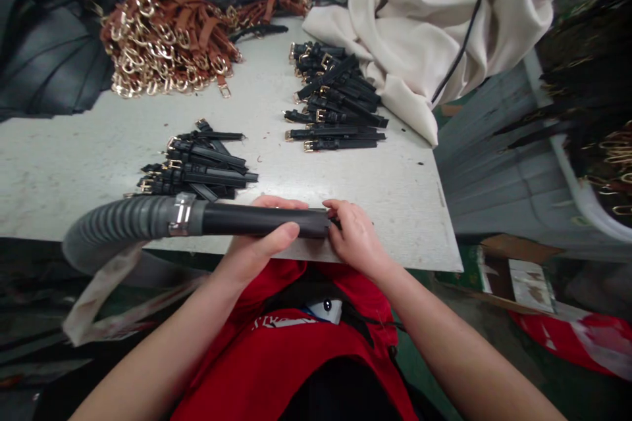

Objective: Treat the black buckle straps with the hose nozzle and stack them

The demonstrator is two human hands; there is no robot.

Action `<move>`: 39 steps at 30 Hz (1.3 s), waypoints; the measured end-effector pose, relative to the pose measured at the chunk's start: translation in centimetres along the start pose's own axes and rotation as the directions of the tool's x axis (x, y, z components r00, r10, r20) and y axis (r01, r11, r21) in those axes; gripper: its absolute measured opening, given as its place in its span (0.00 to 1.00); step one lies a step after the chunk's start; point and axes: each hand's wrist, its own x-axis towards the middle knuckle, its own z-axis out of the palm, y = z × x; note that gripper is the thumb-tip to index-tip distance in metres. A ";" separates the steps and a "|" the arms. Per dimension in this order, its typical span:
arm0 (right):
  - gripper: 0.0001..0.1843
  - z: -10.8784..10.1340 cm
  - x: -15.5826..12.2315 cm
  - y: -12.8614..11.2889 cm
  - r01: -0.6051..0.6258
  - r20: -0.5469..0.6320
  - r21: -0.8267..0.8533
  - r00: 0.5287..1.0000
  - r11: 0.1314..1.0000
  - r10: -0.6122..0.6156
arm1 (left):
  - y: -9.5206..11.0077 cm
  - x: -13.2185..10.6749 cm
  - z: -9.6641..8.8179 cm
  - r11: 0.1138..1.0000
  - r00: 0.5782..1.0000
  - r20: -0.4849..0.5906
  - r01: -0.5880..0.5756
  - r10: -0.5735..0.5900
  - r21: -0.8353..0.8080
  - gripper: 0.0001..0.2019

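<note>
My left hand [264,237] is wrapped around a black rigid tube [257,220] joined by a metal clamp [182,215] to a grey ribbed hose [113,230] that curves off the table's left front edge. My right hand [353,237] is closed at the tube's open right end, fingers pinched on something small and dark that I cannot make out. Both hands rest at the front edge of the white table [74,164].
Two piles of black straps with gold buckles lie on the table, one near the hose [197,168] and one further back [336,102]. Brown straps with gold chains [162,39] are heaped at the back left. Cream cloth [429,26] drapes at the back right.
</note>
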 end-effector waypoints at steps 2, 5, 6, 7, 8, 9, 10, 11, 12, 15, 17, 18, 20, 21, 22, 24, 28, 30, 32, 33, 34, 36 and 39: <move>0.20 0.0 0.0 -0.1 -0.009 0.001 0.004 1.000 1.000 0.009 | 0.3 0.1 0.1 0.999 0.999 -0.003 0.043 -0.043 0.010 0.12; 0.18 0.0 0.0 -0.2 -0.010 0.008 -0.003 1.000 1.000 0.010 | 0.8 0.1 -0.2 0.998 0.993 -0.109 0.055 -0.052 0.018 0.12; 0.18 0.0 0.0 -0.2 -0.004 0.009 -0.009 1.000 1.000 0.005 | 0.9 0.1 -0.2 0.999 0.990 -0.137 0.038 -0.035 0.020 0.12; 0.18 0.0 0.0 -0.2 0.003 0.010 -0.016 1.000 1.000 -0.002 | 0.9 0.1 -0.1 1.000 0.989 -0.147 0.018 -0.015 0.023 0.11; 0.18 0.0 0.0 -0.3 0.008 0.011 -0.024 1.000 1.000 -0.008 | 0.9 0.1 0.1 1.000 0.991 -0.134 0.002 0.001 0.027 0.11; 0.18 0.0 0.0 -0.3 0.010 0.012 -0.032 1.000 0.999 -0.010 | 0.8 0.2 0.4 0.999 0.995 -0.097 -0.003 0.006 0.034 0.11; 0.18 0.0 0.0 -0.3 0.009 0.012 -0.039 1.000 0.999 -0.009 | 0.7 0.2 0.5 0.999 0.998 -0.055 0.002 0.000 0.041 0.11; 0.18 0.0 0.0 -0.3 0.007 0.011 -0.045 1.000 0.999 -0.006 | 0.6 0.3 0.6 0.999 1.000 -0.023 0.015 -0.014 0.047 0.11; 0.18 0.0 0.0 -0.3 0.004 0.010 -0.048 1.000 0.999 -0.004 | 0.6 0.4 0.5 0.998 0.999 -0.012 0.033 -0.032 0.049 0.11; 0.17 0.0 0.0 -0.3 0.001 0.014 -0.051 1.000 0.999 -0.001 | 1.0 0.6 -0.4 0.998 0.993 -0.102 0.061 -0.060 0.011 0.11; 0.17 0.0 0.1 -0.3 0.003 0.025 -0.055 1.000 0.998 -0.001 | 1.2 0.7 -0.6 0.999 0.983 -0.179 0.041 -0.046 -0.033 0.11; 0.17 0.0 0.1 -0.3 0.003 0.030 -0.057 1.000 0.998 -0.001 | 1.1 0.7 -0.5 0.998 0.978 -0.206 0.026 -0.038 -0.057 0.12; 0.17 0.0 0.1 -0.3 0.004 0.036 -0.061 0.999 0.998 -0.002 | 0.8 0.8 -0.1 0.995 0.974 -0.224 0.021 -0.042 -0.094 0.13; 0.17 -0.1 0.1 -0.3 0.006 0.035 -0.063 0.999 0.998 -0.004 | 0.6 0.8 0.0 0.994 0.975 -0.217 0.034 -0.057 -0.108 0.14; 0.17 -0.1 0.1 -0.3 0.009 0.035 -0.065 0.999 0.998 -0.006 | 0.5 0.9 -0.1 0.991 0.976 -0.205 0.052 -0.077 -0.125 0.14; 0.16 -0.1 0.0 -0.2 0.013 0.034 -0.068 0.999 0.998 -0.011 | 0.3 0.8 -0.8 0.983 0.973 -0.195 0.091 -0.121 -0.157 0.14; 0.16 0.0 0.0 -0.1 0.016 0.036 -0.073 0.999 0.997 -0.013 | 0.3 0.5 -2.2 0.981 0.958 -0.265 0.058 -0.107 -0.186 0.12; 0.16 0.0 0.0 -0.1 0.022 0.035 -0.083 0.999 0.996 -0.019 | 0.0 0.3 -1.9 0.980 0.962 -0.259 0.031 -0.083 -0.196 0.12; 0.15 0.1 0.0 0.0 0.030 0.035 -0.093 0.999 0.995 -0.026 | -0.3 0.3 -1.2 0.972 0.968 -0.233 0.038 -0.093 -0.231 0.12; 0.14 0.1 0.0 0.0 0.032 0.033 -0.093 0.999 0.995 -0.029 | -0.4 0.4 -1.0 0.966 0.967 -0.230 0.048 -0.109 -0.253 0.13; 0.14 0.1 -0.1 0.1 0.033 0.025 -0.088 0.999 0.996 -0.030 | -0.3 0.5 -1.0 0.960 0.963 -0.239 0.055 -0.123 -0.275 0.13; 0.13 -0.2 -0.2 0.2 0.032 -0.013 -0.089 0.999 0.996 -0.033 | 0.2 0.6 -2.1 0.949 0.949 -0.283 0.045 -0.137 -0.311 0.13; 0.10 -0.8 -0.6 0.7 0.014 -0.044 -0.199 0.999 0.980 -0.023 | 1.5 0.0 -5.3 0.943 0.922 -0.375 -0.039 -0.094 -0.332 0.11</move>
